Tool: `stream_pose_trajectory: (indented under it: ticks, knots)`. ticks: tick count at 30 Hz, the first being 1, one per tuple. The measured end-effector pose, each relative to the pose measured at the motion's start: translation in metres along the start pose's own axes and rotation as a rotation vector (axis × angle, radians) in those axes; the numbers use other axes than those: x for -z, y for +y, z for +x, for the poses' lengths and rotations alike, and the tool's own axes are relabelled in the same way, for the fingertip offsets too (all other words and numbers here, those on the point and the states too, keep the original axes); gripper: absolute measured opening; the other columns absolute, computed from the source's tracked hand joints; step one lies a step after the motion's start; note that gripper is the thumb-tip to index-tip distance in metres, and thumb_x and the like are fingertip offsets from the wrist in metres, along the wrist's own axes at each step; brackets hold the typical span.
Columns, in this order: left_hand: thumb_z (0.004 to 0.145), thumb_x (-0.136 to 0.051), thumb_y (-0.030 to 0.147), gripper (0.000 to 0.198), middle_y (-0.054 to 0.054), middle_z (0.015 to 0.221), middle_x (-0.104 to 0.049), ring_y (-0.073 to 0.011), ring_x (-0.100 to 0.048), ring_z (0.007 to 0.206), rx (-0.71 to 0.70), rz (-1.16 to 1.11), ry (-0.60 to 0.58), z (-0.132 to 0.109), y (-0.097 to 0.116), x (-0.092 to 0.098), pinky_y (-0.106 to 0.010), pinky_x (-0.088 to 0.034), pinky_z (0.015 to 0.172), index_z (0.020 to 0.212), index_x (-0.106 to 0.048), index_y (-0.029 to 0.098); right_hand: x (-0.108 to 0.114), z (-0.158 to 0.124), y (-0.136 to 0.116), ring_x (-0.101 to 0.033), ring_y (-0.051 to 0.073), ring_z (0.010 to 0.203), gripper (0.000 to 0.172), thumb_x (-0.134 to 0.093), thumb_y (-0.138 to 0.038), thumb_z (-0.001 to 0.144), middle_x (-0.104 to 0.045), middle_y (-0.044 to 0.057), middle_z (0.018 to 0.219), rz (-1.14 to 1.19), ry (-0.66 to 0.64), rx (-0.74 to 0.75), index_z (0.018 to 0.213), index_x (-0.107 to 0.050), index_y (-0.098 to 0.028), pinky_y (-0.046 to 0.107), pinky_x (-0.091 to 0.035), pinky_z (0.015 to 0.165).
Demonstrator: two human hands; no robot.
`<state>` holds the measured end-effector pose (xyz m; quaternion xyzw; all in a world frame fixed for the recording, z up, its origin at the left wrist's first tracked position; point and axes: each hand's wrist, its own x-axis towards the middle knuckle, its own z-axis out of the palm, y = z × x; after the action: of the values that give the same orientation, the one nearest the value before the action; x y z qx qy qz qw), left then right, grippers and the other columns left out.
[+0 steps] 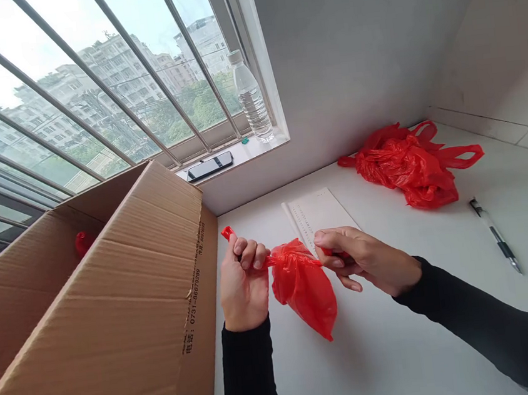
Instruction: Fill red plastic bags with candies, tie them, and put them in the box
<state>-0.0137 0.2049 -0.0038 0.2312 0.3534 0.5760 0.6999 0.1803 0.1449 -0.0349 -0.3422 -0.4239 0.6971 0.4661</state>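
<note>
A red plastic bag (306,290) hangs above the white table between my two hands, its neck gathered and stretched sideways. My left hand (247,278) is closed around one twisted end, and a red tip pokes out above the fingers. On the other side my right hand (362,256) pinches the opposite end, with the lower fingers partly curled. The body of the bag bulges a little and droops to a point at lower right. What lies inside it, if anything, cannot be made out.
An open cardboard box (114,301) stands at left with a red piece (82,243) inside. Behind my hands lies a notebook (325,213). Crumpled red bags (412,166) and a pen (497,236) are at right. A phone (210,165) and water bottle (252,101) occupy the windowsill.
</note>
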Motion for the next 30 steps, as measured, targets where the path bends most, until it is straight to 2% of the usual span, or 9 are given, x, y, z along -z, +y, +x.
stream_pose_trajectory:
  ticks: [5,8,12,15,18,21,24,28,30]
  knots:
    - [0.100,-0.058,0.036,0.038,0.006,0.056,-0.034,-0.0098,-0.040,0.052,-0.063,0.023,-0.060,-0.021,-0.007,-0.015,-0.021,-0.048,0.062,0.067,-0.045,0.021,0.008,0.009,0.011,-0.041,0.011,0.064,0.031,-0.062,-0.050,0.092,-0.052,-0.002,0.088,-0.067,0.095,-0.032,0.085,-0.052,-0.022,0.029,-0.050,0.063]
    - [0.100,-0.055,0.033,0.032,0.003,0.063,-0.043,-0.0118,-0.047,0.061,-0.014,0.065,-0.128,-0.028,-0.020,-0.022,-0.022,-0.048,0.063,0.070,-0.053,0.020,0.006,0.014,0.024,-0.050,0.015,0.082,0.037,-0.076,-0.045,0.082,-0.053,-0.003,0.091,-0.268,0.099,-0.082,0.092,-0.048,-0.023,0.030,-0.048,0.073]
    - [0.102,-0.051,0.036,0.033,0.000,0.068,-0.049,-0.0144,-0.055,0.069,-0.001,0.158,-0.232,-0.035,-0.028,-0.027,-0.026,-0.052,0.073,0.074,-0.060,0.020,-0.001,0.019,0.034,-0.049,0.016,0.076,0.034,-0.073,-0.039,0.084,-0.054,-0.004,0.085,-0.509,0.249,0.004,0.092,-0.043,-0.025,0.029,-0.041,0.065]
    - [0.103,-0.049,0.042,0.034,-0.003,0.080,-0.062,-0.0194,-0.064,0.092,-0.056,0.282,-0.261,-0.039,-0.025,-0.028,-0.030,-0.053,0.087,0.087,-0.069,0.020,0.005,0.021,0.032,-0.042,0.014,0.067,0.025,-0.061,-0.033,0.092,-0.045,-0.007,0.074,-0.506,0.276,0.058,0.083,-0.039,-0.025,0.028,-0.036,0.060]
    - [0.103,-0.048,0.047,0.033,-0.006,0.118,-0.068,-0.0227,-0.057,0.126,-0.183,0.361,-0.205,-0.036,-0.021,-0.026,-0.033,-0.046,0.105,0.112,-0.070,0.024,0.017,0.020,0.024,-0.043,0.013,0.071,0.024,-0.061,-0.032,0.093,-0.045,-0.006,0.078,-0.354,0.312,0.180,0.082,-0.042,-0.024,0.028,-0.038,0.065]
    - [0.101,-0.048,0.051,0.035,-0.004,0.144,-0.057,-0.0208,-0.044,0.142,-0.274,0.267,-0.001,-0.026,-0.023,-0.021,-0.034,-0.036,0.116,0.122,-0.064,0.028,0.023,0.016,0.012,-0.046,0.014,0.074,0.026,-0.067,-0.036,0.093,-0.045,-0.006,0.080,-0.129,0.380,0.315,0.086,-0.045,-0.024,0.027,-0.041,0.071]
    - [0.098,-0.051,0.051,0.037,-0.008,0.151,-0.050,-0.0240,-0.044,0.144,-0.116,0.182,0.098,-0.019,-0.033,-0.019,-0.041,-0.037,0.116,0.125,-0.060,0.027,0.020,0.010,0.001,-0.051,0.015,0.082,0.023,-0.072,-0.034,0.091,-0.050,-0.005,0.085,0.062,0.414,0.414,0.093,-0.051,-0.025,0.028,-0.046,0.078]
    - [0.099,-0.050,0.054,0.047,-0.017,0.137,-0.063,-0.0357,-0.058,0.130,0.229,0.093,-0.232,-0.020,-0.050,-0.024,-0.052,-0.051,0.102,0.125,-0.065,0.018,0.015,0.004,-0.006,-0.055,0.015,0.085,0.024,-0.072,-0.039,0.091,-0.056,-0.003,0.091,0.089,0.328,0.373,0.099,-0.054,-0.025,0.027,-0.048,0.077]
    - [0.100,-0.052,0.047,0.042,-0.016,0.132,-0.067,-0.0348,-0.060,0.127,0.257,0.039,-0.318,-0.021,-0.054,-0.025,-0.049,-0.053,0.099,0.126,-0.066,0.017,0.018,0.003,-0.008,-0.055,0.014,0.082,0.026,-0.071,-0.043,0.092,-0.056,-0.004,0.088,-0.035,0.298,0.334,0.095,-0.053,-0.025,0.027,-0.048,0.075]
